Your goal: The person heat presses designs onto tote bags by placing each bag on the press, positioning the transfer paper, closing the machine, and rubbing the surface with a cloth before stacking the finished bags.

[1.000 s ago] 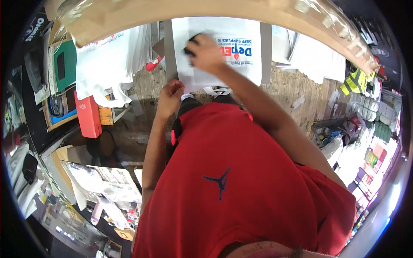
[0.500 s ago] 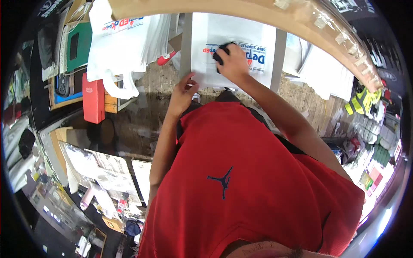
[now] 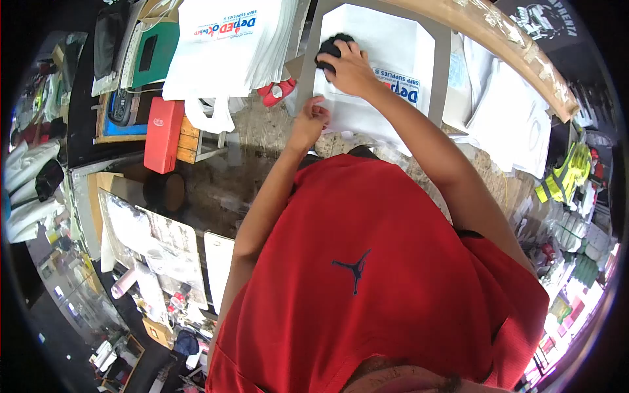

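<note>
Here, the right hand (image 3: 352,67) is closed around a black pad (image 3: 334,50), pressed to the white bag (image 3: 393,42) above its printed label. The bag lies flat on a grey board (image 3: 441,69). The left hand (image 3: 310,123) is half curled at the bag's near left corner; whether it pinches the edge, I cannot tell. Left of the bag hang printed bags (image 3: 216,62).

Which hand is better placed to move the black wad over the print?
Probably right: the right hand holds the black wad over the white sheet near the print; the left hand is by the edge.
</note>
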`<control>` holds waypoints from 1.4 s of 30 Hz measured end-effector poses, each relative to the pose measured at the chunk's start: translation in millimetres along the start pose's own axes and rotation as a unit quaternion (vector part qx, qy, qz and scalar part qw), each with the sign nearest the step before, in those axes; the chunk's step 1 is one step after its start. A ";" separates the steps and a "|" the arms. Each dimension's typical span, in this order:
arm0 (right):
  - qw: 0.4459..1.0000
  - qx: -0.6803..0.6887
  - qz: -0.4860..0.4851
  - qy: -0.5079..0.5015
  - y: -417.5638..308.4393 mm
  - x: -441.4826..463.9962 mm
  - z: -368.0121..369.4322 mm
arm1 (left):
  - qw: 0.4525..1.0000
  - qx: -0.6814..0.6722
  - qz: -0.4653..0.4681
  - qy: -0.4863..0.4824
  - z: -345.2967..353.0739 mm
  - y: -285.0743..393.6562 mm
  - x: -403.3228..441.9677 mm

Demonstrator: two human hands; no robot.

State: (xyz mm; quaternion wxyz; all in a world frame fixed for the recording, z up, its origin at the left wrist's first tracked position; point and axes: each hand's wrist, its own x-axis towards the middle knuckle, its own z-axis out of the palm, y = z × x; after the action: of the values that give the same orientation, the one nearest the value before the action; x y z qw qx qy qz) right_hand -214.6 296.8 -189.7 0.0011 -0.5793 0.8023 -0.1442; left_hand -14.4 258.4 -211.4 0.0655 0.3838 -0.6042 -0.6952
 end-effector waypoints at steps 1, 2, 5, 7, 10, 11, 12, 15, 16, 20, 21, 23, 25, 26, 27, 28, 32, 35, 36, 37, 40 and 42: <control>0.998 0.019 -0.009 -0.054 -5.5 -12.1 -10.1 | 1.000 -0.003 0.001 0.003 0.8 -2.0 -2.0; 0.996 0.040 -0.005 -0.084 -8.8 -21.0 -17.4 | 1.000 -0.010 0.008 -0.001 1.5 -3.7 -3.1; 0.993 0.058 0.000 -0.107 -11.0 -35.8 -20.3 | 1.000 -0.025 0.012 -0.001 1.0 -1.7 -4.7; 0.991 0.065 0.010 -0.113 -14.9 -34.6 -19.4 | 0.999 -0.032 0.010 -0.003 0.5 3.6 -1.8; 0.994 0.074 0.024 -0.073 -11.8 -26.3 -10.4 | 1.000 -0.011 -0.010 -0.014 2.3 7.2 0.9; 0.994 0.074 0.022 -0.072 -8.9 -20.1 -12.0 | 1.000 -0.015 -0.006 -0.004 4.0 5.0 1.0; 0.996 0.072 0.021 -0.057 -5.3 -12.1 -14.4 | 1.000 -0.019 -0.004 0.006 4.4 1.5 -0.1; 0.997 0.071 0.008 -0.019 -3.0 -1.8 -15.0 | 0.999 -0.028 0.025 0.021 4.5 -2.5 3.3; 0.994 0.073 -0.010 -0.077 -6.1 -7.8 -12.6 | 0.999 -0.031 0.023 0.020 5.0 -5.0 2.3; 0.992 0.072 -0.045 -0.098 -6.2 -3.2 -6.0 | 0.999 -0.034 0.021 0.011 2.2 -9.5 5.2; 0.992 0.077 -0.039 -0.090 -7.6 3.5 -7.9 | 0.999 -0.012 0.035 0.001 1.7 -12.8 4.7; 0.991 0.068 -0.035 -0.113 -5.8 15.9 -13.6 | 1.000 0.006 0.020 0.001 1.5 -14.1 6.1; 0.989 0.047 -0.046 -0.135 -7.9 11.1 -11.4 | 1.000 0.025 0.011 0.000 0.8 -9.5 4.9; 0.987 0.055 -0.047 -0.145 -11.9 3.8 -11.7 | 1.000 0.014 0.009 0.004 1.1 -9.5 4.5; 0.984 0.063 -0.049 -0.157 -16.0 -3.7 -13.2 | 1.000 0.003 0.006 0.008 2.0 -9.5 4.2; 0.983 0.072 -0.049 -0.163 -14.7 -3.3 -14.6 | 1.000 0.000 0.005 0.008 3.6 -10.2 3.5; 0.996 0.045 -0.015 -0.079 -1.4 18.5 -7.7 | 1.000 -0.007 0.018 0.018 2.5 -17.9 6.8; 0.997 0.030 0.005 -0.072 21.1 40.1 -6.1 | 0.999 0.004 0.028 0.020 2.5 -14.6 6.4; 0.997 0.029 0.005 -0.068 22.2 39.6 -4.7 | 0.999 0.008 0.032 0.030 3.5 -13.9 6.9; 0.997 0.021 0.000 -0.078 22.1 36.9 -1.9 | 0.999 0.009 0.034 0.029 3.6 -14.6 5.7; 0.992 0.024 -0.006 -0.123 -7.5 5.8 -1.0 | 0.998 0.025 0.056 0.010 3.6 -10.0 3.1; 0.993 0.061 -0.023 -0.096 -15.5 -16.1 -1.7 | 1.000 0.006 0.014 -0.002 3.1 -4.7 3.5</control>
State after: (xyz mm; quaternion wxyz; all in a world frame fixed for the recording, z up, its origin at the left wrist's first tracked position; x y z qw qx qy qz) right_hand -195.2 307.7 -187.2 0.1100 -0.6074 0.7748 -0.1367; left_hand -16.9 260.1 -217.2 0.0712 0.3742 -0.6135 -0.6917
